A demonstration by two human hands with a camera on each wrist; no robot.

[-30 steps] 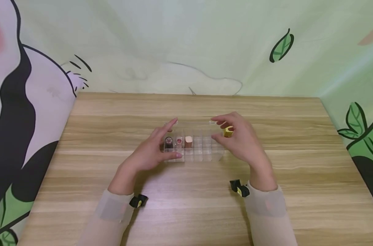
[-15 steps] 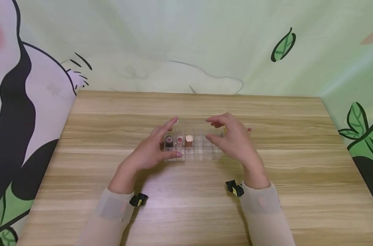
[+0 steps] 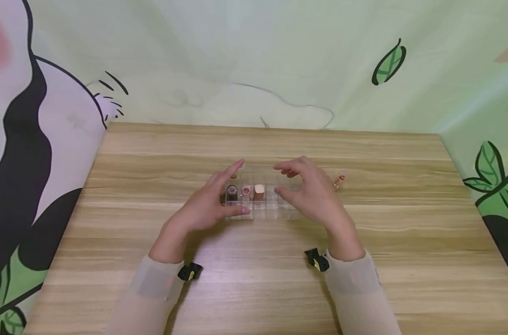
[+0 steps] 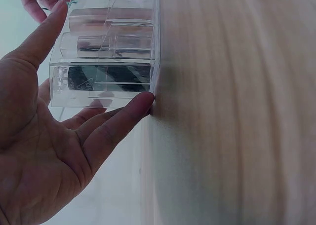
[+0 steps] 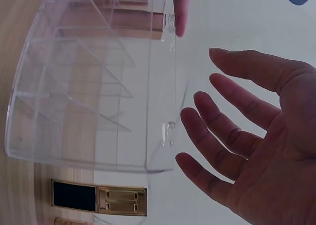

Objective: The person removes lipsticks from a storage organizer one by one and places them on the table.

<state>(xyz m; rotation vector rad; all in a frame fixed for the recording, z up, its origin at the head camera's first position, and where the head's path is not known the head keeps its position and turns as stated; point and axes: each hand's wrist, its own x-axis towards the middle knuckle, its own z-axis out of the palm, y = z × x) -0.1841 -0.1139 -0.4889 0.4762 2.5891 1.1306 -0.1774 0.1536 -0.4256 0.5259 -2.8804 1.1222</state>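
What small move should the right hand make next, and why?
Probably the right hand should reach for the black-and-gold tube beside the box: this hand is empty, slots below it look free, and the left hand grips the box's other end.

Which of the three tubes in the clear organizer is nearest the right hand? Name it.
The brown tube with the pale top, rightmost of the three; the red-topped tube and the black tube stand farther left.
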